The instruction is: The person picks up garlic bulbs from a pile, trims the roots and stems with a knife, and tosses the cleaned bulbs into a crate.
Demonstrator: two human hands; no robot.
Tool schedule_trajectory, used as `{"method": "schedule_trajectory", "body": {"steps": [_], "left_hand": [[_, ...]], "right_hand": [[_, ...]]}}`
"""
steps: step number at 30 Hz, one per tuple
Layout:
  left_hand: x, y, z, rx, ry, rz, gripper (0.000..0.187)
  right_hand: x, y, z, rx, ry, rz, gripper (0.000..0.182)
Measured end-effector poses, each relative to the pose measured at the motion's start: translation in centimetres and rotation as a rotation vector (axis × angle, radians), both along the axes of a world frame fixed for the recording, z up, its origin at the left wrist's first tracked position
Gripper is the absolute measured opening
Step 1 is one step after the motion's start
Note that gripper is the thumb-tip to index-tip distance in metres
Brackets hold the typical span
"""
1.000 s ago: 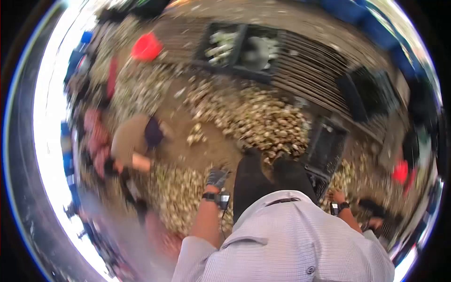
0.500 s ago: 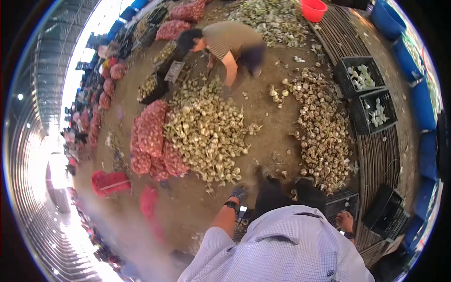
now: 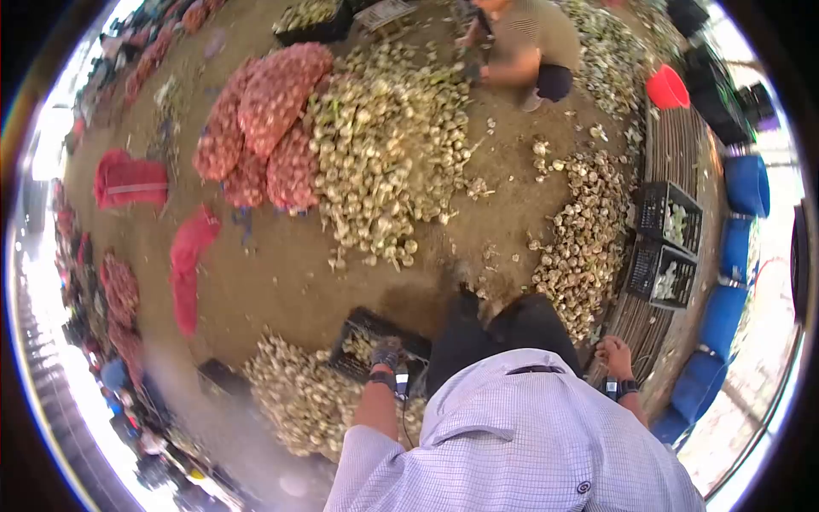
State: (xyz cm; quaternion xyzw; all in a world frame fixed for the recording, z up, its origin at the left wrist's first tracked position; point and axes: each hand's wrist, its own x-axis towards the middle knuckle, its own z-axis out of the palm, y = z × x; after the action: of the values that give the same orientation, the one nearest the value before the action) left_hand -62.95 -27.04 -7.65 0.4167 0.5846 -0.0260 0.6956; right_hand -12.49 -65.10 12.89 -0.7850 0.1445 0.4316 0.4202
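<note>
My left hand (image 3: 388, 352), in a dark grey glove, hangs low and overlaps the edge of a black plastic crate (image 3: 411, 340) holding some garlic bulbs. Its fingers blend into the dark crate, so I cannot tell how they are set. A pile of pale garlic (image 3: 294, 397) lies beside this crate. My right hand (image 3: 612, 354) is bare, its fingers curled in, and hangs by my right leg near the slatted boards (image 3: 640, 333). A heap of browner garlic bulbs (image 3: 580, 243) lies just ahead of it.
A big garlic heap (image 3: 388, 154) lies ahead, beside stuffed red mesh sacks (image 3: 277, 98). Another person (image 3: 520, 51) bends at its far end. Black crates (image 3: 674, 213), a red tub (image 3: 667, 88) and blue containers (image 3: 725, 320) line the right. Red bundles (image 3: 130, 181) lie left.
My view has swung left and down, bringing the lower-left garlic pile and black crate into sight. My left hand now overlaps that crate. My right hand still hangs at my side.
</note>
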Motion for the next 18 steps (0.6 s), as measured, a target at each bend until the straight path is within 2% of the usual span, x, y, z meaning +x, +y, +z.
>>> {"method": "schedule_trajectory", "body": {"steps": [3,4,5,6,7,9,10,13,15,18], "left_hand": [[-4.0,-5.8,-4.9,0.488,-0.290,-0.081,0.010],[-3.8,-6.4,-4.7,0.545,-0.278,-0.115,0.008],[-2.1,-5.6,-2.4,0.322,-0.146,0.016,0.007],[0.6,-4.1,1.5,-0.078,0.019,0.330,0.006],[2.4,-3.3,4.5,-0.209,0.099,0.476,0.005],[3.8,-3.0,7.7,-0.266,0.138,0.562,0.003],[2.0,-3.4,5.0,-0.308,-0.006,0.528,0.005],[1.8,-3.2,5.0,-0.267,0.040,0.559,0.007],[1.3,-2.6,3.5,0.081,-0.004,0.266,0.010],[0.4,-1.2,-0.7,0.487,-0.086,-0.016,0.016]], "right_hand": [[1.6,4.6,0.4,0.033,0.076,0.121,0.034],[1.6,5.5,0.0,0.021,0.088,0.120,0.035],[1.7,6.6,-0.5,0.004,0.098,0.162,0.034],[1.6,7.3,-1.0,-0.013,0.111,0.201,0.034],[1.2,7.6,-1.3,-0.036,0.129,0.236,0.033],[1.0,9.0,-1.8,-0.073,0.130,0.277,0.032],[1.1,9.5,-1.9,-0.106,0.125,0.336,0.033],[2.3,10.0,-2.7,-0.155,0.164,0.384,0.038],[2.9,10.2,-2.7,-0.120,0.105,0.295,0.038],[4.3,9.3,-4.2,-0.042,0.140,0.236,0.035]]}}
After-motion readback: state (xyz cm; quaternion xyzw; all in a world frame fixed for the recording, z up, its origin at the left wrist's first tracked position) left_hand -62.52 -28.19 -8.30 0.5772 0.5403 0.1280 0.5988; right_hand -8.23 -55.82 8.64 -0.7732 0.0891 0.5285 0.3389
